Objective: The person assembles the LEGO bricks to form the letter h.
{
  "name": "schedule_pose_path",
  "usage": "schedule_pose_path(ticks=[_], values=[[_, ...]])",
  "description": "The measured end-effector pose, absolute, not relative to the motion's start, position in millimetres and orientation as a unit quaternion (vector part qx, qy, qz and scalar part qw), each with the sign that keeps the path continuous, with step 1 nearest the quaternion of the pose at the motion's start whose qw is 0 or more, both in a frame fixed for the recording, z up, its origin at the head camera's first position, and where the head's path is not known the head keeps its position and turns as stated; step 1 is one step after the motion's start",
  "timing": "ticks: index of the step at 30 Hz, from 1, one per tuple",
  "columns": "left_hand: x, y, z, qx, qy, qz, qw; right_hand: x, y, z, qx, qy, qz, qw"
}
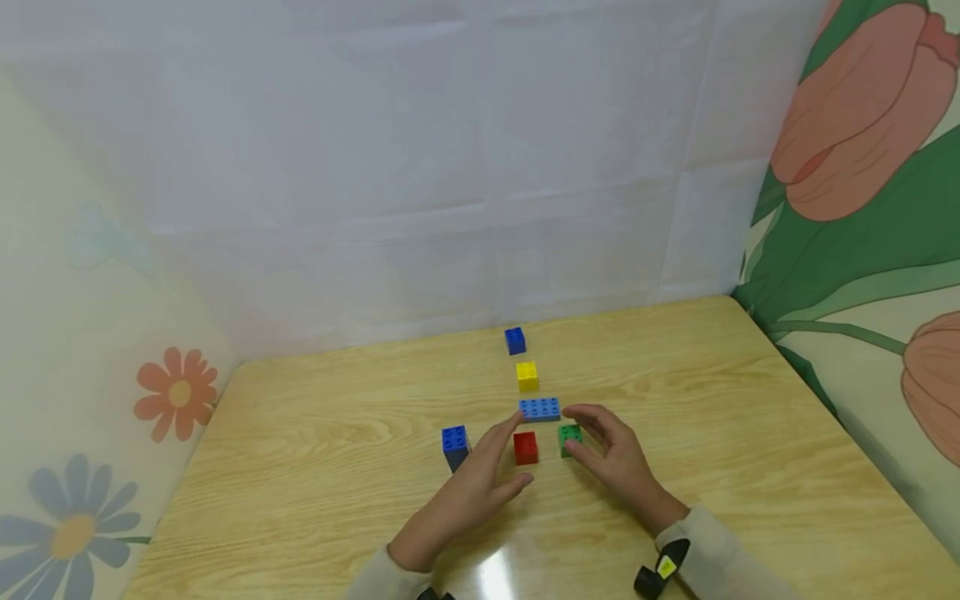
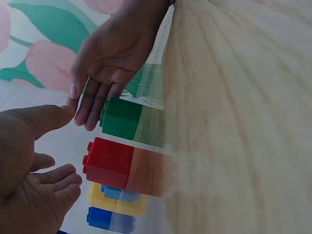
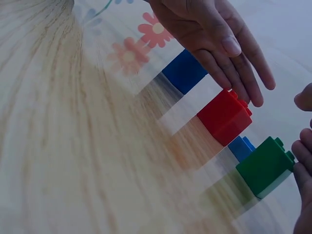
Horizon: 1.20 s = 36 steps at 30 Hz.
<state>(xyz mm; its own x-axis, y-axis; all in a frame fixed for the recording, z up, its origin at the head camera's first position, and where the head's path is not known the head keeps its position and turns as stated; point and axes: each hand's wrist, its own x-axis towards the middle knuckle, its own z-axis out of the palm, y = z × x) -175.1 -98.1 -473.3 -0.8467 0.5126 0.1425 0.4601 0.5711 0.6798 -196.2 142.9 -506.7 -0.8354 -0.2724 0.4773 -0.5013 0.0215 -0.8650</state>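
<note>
My left hand [image 1: 474,485], fingers extended and thumb apart, hovers between a tall dark blue toy brick [image 1: 453,442] and a red toy brick [image 1: 526,449]. It grips neither of them. Beside a green toy brick [image 1: 571,432] is my right hand [image 1: 621,462], its thumb and fingers spread; in the right wrist view its fingers come right up to the studded side of the green brick [image 3: 266,168], and I cannot tell whether they touch. The red brick [image 2: 109,163] and green brick [image 2: 122,119] stand apart in the left wrist view.
Behind the red brick lies a light blue eight-stud brick [image 1: 540,409]. Farther back stand a yellow brick [image 1: 527,377] and a small dark blue brick [image 1: 515,341], roughly in line. The wooden table [image 1: 322,442] meets a white cloth [image 1: 360,167] at its far edge.
</note>
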Motion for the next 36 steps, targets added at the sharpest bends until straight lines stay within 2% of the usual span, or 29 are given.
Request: schedule_pose_path(ticks=[7,17,36], values=[[-177,-101,-477,0.278,0.884,0.373,0.039,-202,146,-522,0.255,-0.732,0.625,0.095],[-180,-106,-483,0.256,0.889,0.376,0.055,-203,147,-527,0.178,-0.802,0.568,0.055],[-183,-108,-482,0.237,0.888,0.380,0.100,-205,144,-529,0.142,-0.833,0.533,0.043]])
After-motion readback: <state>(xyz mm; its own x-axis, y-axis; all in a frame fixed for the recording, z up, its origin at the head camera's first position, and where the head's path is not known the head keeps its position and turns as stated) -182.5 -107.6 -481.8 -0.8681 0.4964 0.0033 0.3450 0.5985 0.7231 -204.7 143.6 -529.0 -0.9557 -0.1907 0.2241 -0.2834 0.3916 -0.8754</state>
